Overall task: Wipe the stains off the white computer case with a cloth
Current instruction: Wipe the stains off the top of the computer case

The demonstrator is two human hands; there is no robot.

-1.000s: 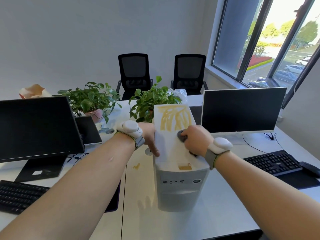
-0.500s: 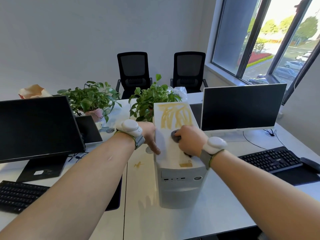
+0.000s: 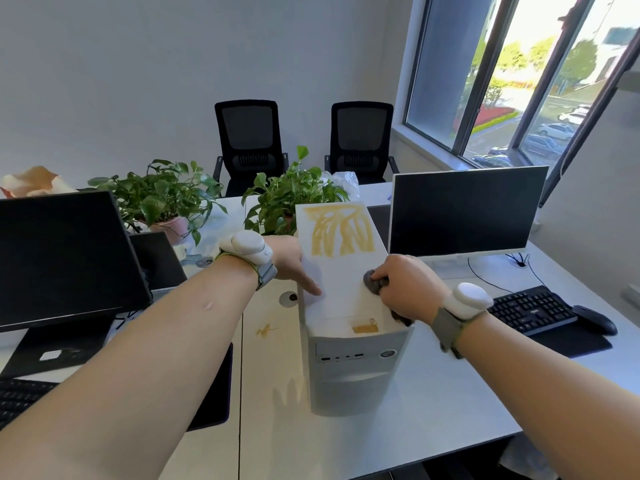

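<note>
Head view: white computer case (image 3: 349, 341) stands upright mid-desk, front panel facing near, between two monitors. Its top carries a big yellow stain (image 3: 341, 230) on the far half and a small yellow patch (image 3: 365, 328) at the near edge; the middle strip looks clean. Right hand (image 3: 405, 289) has its fingers curled round a grey cloth (image 3: 374, 284), bunched and pressed on the top toward the right edge, just short of the big stain. Left hand (image 3: 294, 261) braces the case's left top edge, fingers straight, thumb flat on the top, holding nothing. Risks, as I judge them: the case is tall and narrow, so a hard sideways stroke could slide or tip it if the left brace slips; a wadded cloth may smear the yellow instead of lifting it; the near patch is easy to skip. A stray yellow mark (image 3: 266, 330) also sits on the desk (image 3: 450, 410), left of the case. Containers: pink pot (image 3: 173, 227) on the far left holds a leafy plant; second plant (image 3: 294, 195) sits just behind the case, its pot mostly hidden. Keyboard (image 3: 531, 311) and mouse (image 3: 594, 323) are near right, well apart.
</note>
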